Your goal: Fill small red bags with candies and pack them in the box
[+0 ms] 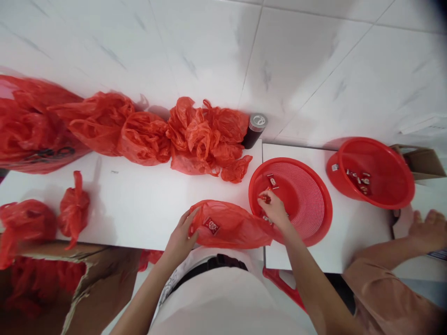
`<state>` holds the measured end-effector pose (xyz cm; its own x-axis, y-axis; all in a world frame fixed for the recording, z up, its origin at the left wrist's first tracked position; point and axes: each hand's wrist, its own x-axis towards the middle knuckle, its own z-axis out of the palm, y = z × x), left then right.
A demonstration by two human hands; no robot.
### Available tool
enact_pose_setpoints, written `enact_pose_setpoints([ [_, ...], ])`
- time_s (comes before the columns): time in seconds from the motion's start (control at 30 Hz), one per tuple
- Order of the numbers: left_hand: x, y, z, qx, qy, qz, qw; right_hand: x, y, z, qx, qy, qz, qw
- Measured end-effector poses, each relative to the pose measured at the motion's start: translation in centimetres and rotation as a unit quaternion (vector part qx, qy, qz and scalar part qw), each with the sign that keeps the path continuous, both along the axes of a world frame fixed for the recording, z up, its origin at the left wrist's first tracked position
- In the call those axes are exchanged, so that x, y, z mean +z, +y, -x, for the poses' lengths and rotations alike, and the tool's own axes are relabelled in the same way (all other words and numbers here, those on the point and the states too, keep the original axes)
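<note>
My left hand (181, 235) grips the rim of a red plastic bag (232, 225) that lies on the white table (139, 204) near its front edge; a small red packet shows through the bag. My right hand (274, 207) reaches into a red mesh basket (310, 195) and pinches a small red wrapped candy (264, 198) between its fingertips. A few more small packets lie on the basket's floor.
Knotted and loose red bags (195, 135) line the table's back edge, with more at the left (73, 209). A dark can (254, 130) stands behind the basket. A red bowl (373, 172) with several candies sits at right. Another person's hand (428, 230) rests at the far right. A cardboard box (94, 274) stands lower left.
</note>
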<state>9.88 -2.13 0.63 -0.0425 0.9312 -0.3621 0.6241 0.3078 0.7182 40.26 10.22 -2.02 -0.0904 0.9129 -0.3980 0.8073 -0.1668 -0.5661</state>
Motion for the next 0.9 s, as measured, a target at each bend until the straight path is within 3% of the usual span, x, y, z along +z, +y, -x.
enact_pose_setpoints([
  [0.1, -0.3, 0.1, -0.1, 0.006, -0.009, -0.015, 1.0, 2.6, -1.5, 1.8, 0.057, 0.167, 0.038, 0.984],
  [0.2, -0.3, 0.3, -0.2, 0.007, -0.017, -0.023, 1.0, 2.8, -0.9, 2.0, 0.029, 0.153, -0.021, 0.988],
  [0.3, 0.0, 0.4, -0.1, 0.011, -0.029, -0.028, 0.999, 0.3, 2.3, -0.2, -0.037, -0.007, -0.086, 0.996],
  [0.4, 0.2, 0.3, 0.1, 0.009, -0.032, -0.028, 0.999, -3.1, 5.2, -2.9, -0.033, -0.117, -0.047, 0.991],
  [0.5, 0.3, 0.1, 0.3, 0.016, -0.033, -0.03, 0.999, -5.6, 6.1, -4.0, -0.016, -0.123, -0.039, 0.991],
  [0.6, 0.2, -0.2, 0.5, 0.03, -0.036, -0.031, 0.998, -6.4, 5.6, -3.9, -0.026, -0.1, -0.044, 0.994],
  [0.73, 0.0, -0.4, 0.5, 0.033, -0.039, -0.036, 0.998, -4.7, 4.8, -3.4, -0.049, -0.044, -0.05, 0.997],
  [0.8, -0.1, -0.4, 0.4, 0.036, -0.035, -0.043, 0.998, -2.5, 3.9, -2.8, -0.052, -0.004, -0.053, 0.997],
  [0.9, -0.3, -0.2, 0.2, 0.041, -0.023, -0.044, 0.998, 1.4, 1.0, -0.7, -0.008, 0.167, 0.015, 0.986],
])
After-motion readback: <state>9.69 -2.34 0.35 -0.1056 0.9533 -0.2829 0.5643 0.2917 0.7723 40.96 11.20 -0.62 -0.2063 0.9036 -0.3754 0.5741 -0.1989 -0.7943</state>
